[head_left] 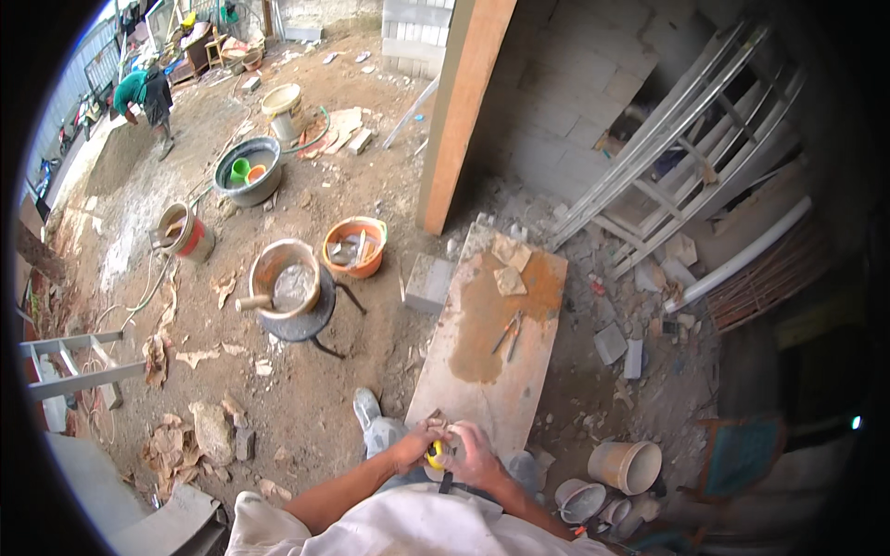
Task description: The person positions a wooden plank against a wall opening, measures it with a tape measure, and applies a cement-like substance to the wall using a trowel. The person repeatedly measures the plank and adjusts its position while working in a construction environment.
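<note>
Yellow rounded tool [433,454] is held between the curled left hand [411,450] and the dusty, bent-fingered right hand [474,456].

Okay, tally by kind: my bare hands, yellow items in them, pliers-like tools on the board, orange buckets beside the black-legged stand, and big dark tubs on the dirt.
Bare hands, left hand and right hand: 2
Yellow item: 1
Pliers-like tool: 1
Orange bucket: 1
Dark tub: 1
Total: 6

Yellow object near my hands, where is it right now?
In the head view, the yellow object is low at centre, between the left hand and the right hand, by the near end of the long board.
</note>
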`<state>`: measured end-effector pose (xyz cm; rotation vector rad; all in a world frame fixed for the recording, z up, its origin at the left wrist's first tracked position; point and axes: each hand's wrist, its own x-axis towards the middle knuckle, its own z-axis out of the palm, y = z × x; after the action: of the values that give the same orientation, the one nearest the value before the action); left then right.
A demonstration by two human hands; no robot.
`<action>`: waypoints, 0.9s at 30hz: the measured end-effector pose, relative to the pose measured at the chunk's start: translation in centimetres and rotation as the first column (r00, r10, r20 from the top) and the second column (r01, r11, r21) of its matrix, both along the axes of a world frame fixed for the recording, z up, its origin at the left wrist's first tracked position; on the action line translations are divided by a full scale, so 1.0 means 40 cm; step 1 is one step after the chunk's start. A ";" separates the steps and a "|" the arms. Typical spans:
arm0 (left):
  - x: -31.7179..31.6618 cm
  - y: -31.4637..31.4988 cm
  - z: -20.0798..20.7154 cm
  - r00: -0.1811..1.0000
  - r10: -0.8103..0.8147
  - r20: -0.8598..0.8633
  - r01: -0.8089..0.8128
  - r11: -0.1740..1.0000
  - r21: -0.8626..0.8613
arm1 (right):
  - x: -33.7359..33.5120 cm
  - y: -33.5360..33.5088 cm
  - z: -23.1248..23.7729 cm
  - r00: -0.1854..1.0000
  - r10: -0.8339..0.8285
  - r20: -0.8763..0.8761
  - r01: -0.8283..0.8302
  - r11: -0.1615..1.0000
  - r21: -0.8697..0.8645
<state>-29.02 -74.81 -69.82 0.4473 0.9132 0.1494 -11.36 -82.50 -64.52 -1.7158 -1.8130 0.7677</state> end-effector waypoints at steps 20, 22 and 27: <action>0.548 1.372 1.133 0.863 -0.328 -0.384 0.378 -0.083 0.922 | 0.554 1.141 0.883 0.912 -0.044 -0.407 0.190 0.927 0.324; 0.568 1.418 1.488 0.952 -0.279 -0.121 0.168 0.149 0.975 | 0.719 1.214 1.062 0.959 0.053 -0.278 0.036 0.951 0.306; 0.464 1.587 1.984 0.915 0.058 0.399 -0.397 -0.042 0.917 | 0.915 1.405 1.481 0.941 -0.050 -0.334 0.051 0.999 -0.006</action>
<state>-10.47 -11.32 9.53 1.6459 0.4333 1.2830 25.23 -26.31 -5.28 -1.5153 -1.5323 0.9687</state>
